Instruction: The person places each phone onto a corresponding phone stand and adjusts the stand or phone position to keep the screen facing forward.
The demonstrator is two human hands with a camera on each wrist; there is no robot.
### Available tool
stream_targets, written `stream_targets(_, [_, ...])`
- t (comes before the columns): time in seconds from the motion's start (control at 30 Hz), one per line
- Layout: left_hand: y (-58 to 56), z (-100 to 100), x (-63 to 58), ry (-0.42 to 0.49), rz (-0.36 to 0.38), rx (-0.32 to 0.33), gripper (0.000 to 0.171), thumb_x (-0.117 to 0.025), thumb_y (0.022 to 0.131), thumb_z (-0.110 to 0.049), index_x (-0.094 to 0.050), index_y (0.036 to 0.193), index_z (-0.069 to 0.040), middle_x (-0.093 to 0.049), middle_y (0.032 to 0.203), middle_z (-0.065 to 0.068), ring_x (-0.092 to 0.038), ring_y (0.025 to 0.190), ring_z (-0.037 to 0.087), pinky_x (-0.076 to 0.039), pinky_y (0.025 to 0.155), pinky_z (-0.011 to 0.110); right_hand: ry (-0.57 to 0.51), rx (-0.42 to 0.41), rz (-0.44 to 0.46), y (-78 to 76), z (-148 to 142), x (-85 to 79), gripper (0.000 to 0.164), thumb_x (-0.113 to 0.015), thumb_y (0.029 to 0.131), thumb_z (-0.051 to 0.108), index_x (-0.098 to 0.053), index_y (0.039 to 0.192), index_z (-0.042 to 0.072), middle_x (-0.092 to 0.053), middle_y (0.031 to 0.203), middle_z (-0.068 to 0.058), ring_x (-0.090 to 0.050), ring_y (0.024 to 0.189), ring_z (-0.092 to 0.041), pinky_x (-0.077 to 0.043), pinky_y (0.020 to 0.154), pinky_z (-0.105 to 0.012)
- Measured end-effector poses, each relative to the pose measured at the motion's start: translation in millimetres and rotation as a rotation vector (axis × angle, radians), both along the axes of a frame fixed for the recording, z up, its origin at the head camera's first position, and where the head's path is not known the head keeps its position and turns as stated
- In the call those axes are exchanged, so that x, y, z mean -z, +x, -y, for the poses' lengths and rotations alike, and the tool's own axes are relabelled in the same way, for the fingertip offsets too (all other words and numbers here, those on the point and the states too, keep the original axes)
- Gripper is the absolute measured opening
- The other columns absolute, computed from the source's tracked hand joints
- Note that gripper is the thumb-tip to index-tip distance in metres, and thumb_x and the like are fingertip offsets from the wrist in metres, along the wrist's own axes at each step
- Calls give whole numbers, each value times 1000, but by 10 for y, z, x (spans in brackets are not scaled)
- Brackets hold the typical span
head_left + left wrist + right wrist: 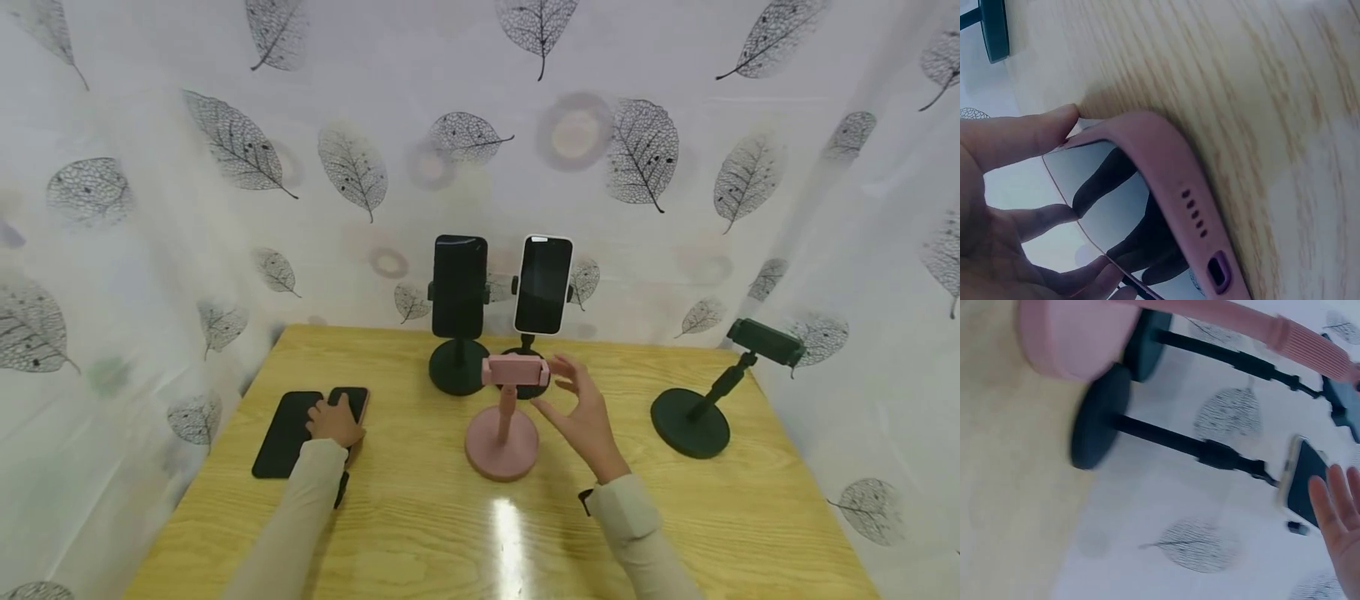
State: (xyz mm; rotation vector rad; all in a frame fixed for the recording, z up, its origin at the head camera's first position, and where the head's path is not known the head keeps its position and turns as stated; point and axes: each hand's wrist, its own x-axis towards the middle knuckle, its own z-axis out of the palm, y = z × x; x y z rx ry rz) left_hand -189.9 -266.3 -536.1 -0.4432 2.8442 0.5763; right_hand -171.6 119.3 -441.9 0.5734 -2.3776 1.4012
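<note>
Gripping a dark-screened, pink-cased smartphone (358, 402) with the left hand (335, 422), near a flat black rectangular device (281, 437) on the yellow wood-grain worktop (405, 533). Holding the right hand (591, 423) wide, just beside a pink, round-based phone stand (504, 446).

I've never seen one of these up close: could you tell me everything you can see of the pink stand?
The pink stand looks like plastic, with a flat round base, an upright stem that shows a ribbed section in the right wrist view, and a horizontal holder on top with no phone in it. It stands on the wooden table, partly hiding the base of a dark stand behind it. The person's right grip hovers beside it, apparently without touching.
</note>
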Motion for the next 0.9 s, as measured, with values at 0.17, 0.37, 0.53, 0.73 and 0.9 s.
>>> stream_targets(0.17, [-1, 22, -43, 29, -29, -5, 77, -71, 79, -18, -31, 139, 9, -26, 129, 47, -27, 118, 61, -33, 91, 67, 116, -65, -270, -30, 53, -317, 77, -84, 66, 5, -48, 134, 8, -52, 133, -13, -49, 124, -24, -43, 101, -39])
stream_targets(0.37, [24, 19, -24, 14, -32, -13, 78, -72, 78, -21, -32, 139, 7, -27, 130, 45, -29, 118, 59, -35, 90, 65, 304, -212, -422, -123, 209, -438, 62, -82, 70, 10, -57, 127, 13, -57, 126, -7, -52, 119, -21, -45, 98, -37])
stream_targets(0.53, [33, -6, -5, 16, -36, -16, 80, -74, 78, -22, -31, 140, 5, -28, 129, 45, -30, 117, 59, -36, 89, 64, 351, -191, -521, -150, 271, -460, 57, -83, 65, 7, -64, 118, 9, -64, 110, -6, -60, 103, -20, -52, 87, -36])
stream_targets(0.73, [18, 20, -6, 15, -31, -18, 79, -74, 78, -22, -32, 139, 5, -28, 129, 45, -30, 117, 59, -36, 89, 64, 384, -198, -560, -195, 288, -512, 53, -84, 64, 8, -67, 115, 9, -66, 103, -6, -63, 96, -21, -55, 80, -33])
stream_targets(0.9, [21, 26, -29, 13, -24, -16, 79, -74, 78, -22, -32, 139, 5, -29, 128, 44, -31, 116, 58, -36, 89, 63, 403, -199, -560, -221, 293, -526, 50, -84, 65, 10, -68, 112, 9, -66, 100, -7, -64, 93, -21, -55, 77, -32])
